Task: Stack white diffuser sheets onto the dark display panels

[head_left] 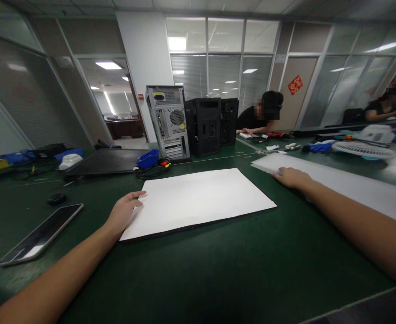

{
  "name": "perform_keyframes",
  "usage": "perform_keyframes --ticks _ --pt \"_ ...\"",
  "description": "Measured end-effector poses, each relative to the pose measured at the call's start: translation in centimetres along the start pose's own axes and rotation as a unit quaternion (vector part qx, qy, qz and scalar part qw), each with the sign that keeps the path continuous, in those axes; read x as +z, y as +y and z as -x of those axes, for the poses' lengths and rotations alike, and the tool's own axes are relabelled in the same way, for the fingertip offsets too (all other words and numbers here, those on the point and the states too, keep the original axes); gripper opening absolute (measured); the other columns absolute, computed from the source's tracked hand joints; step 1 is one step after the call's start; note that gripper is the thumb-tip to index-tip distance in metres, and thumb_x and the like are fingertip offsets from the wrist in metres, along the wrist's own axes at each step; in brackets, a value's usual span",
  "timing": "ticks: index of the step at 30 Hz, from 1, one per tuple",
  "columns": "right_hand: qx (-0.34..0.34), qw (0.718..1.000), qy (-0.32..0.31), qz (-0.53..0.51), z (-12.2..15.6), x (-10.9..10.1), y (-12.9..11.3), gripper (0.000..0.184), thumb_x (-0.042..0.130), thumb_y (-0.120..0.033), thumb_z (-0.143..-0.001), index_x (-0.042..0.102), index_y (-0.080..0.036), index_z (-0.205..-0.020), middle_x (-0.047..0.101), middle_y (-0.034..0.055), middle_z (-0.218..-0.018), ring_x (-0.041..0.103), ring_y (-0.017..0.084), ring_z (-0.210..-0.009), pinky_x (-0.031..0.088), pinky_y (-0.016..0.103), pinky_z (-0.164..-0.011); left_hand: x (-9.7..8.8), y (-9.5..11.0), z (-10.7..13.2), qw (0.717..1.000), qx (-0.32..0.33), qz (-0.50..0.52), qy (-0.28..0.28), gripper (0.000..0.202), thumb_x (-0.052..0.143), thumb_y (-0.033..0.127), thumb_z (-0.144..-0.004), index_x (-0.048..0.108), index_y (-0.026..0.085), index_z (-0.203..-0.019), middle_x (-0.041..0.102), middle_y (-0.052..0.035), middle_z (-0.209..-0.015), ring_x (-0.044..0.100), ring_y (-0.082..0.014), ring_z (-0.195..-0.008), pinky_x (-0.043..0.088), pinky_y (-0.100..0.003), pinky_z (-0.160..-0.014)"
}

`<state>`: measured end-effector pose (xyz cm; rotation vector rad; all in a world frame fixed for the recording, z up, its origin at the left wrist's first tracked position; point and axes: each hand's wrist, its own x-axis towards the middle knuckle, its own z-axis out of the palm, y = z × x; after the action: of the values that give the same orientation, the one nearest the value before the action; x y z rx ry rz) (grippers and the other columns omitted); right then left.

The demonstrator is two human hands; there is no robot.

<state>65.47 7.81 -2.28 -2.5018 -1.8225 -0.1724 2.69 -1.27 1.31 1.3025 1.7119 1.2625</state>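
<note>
My left hand [123, 212] rests at the left edge of a flat white panel [201, 198] with a thin black rim. Two of its fingers are stretched apart onto the white surface. My right hand [292, 178] is closed over the near edge of a stack of thin white sheets [339, 182], close to the left end. The sheets lie to the right of the panel, apart from it, and run out of view on the right. The undersides of both hands are hidden.
A phone [42, 234] and a small black object [56, 199] lie left on the green table [198, 279]. Behind stand computer cases [169, 121], a dark flat panel [105, 162] and blue-plugged cables [148, 159]. A person [260, 112] leans over the table's far side; another sits at right.
</note>
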Motion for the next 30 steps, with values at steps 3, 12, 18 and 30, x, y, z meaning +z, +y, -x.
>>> perform_keyframes --ticks 3,12,18,30 --pt "-0.022 1.000 0.004 0.013 0.1 -0.2 -0.5 0.066 0.033 -0.065 -0.093 0.061 -0.016 -0.127 0.062 0.0218 -0.124 0.060 0.037 -0.111 0.048 0.050 -0.087 0.0 -0.2 -0.1 1.000 -0.013 0.015 -0.011 0.041 0.065 0.017 -0.062 0.074 0.021 -0.102 0.072 -0.0049 -0.100 0.065 -0.0234 -0.085 0.050 -0.032 -0.070" --pt "-0.059 0.998 0.027 0.025 1.3 -1.5 -1.9 0.046 0.040 -0.044 -0.094 0.069 -0.017 -0.119 0.065 0.0201 -0.120 0.061 0.033 -0.108 0.046 0.046 -0.086 -0.1 -0.2 -0.1 1.000 -0.014 0.011 -0.012 0.041 0.067 0.018 -0.061 0.075 0.022 -0.102 0.073 -0.0055 -0.102 0.066 -0.0244 -0.084 0.050 -0.032 -0.066" --pt "-0.053 0.996 0.069 0.026 2.4 -2.9 -2.7 0.044 0.040 -0.032 -0.092 0.064 -0.019 -0.127 0.066 0.0200 -0.116 0.064 0.033 -0.100 0.047 0.043 -0.078 -0.2 -0.7 -0.5 1.000 -0.004 0.014 -0.016 0.041 0.067 0.019 -0.061 0.076 0.023 -0.100 0.073 -0.0056 -0.107 0.067 -0.0249 -0.088 0.051 -0.032 -0.068" --pt "-0.288 0.933 0.217 -0.010 9.1 -5.8 -9.7 0.031 0.047 -0.035 -0.091 0.069 -0.023 -0.109 0.074 0.0068 -0.093 0.065 0.022 -0.074 0.041 0.031 -0.065 0.0 0.0 0.1 0.998 -0.025 0.041 -0.032 0.043 0.067 0.016 -0.061 0.074 0.021 -0.103 0.072 -0.0034 -0.088 0.065 -0.0206 -0.069 0.048 -0.029 -0.055"
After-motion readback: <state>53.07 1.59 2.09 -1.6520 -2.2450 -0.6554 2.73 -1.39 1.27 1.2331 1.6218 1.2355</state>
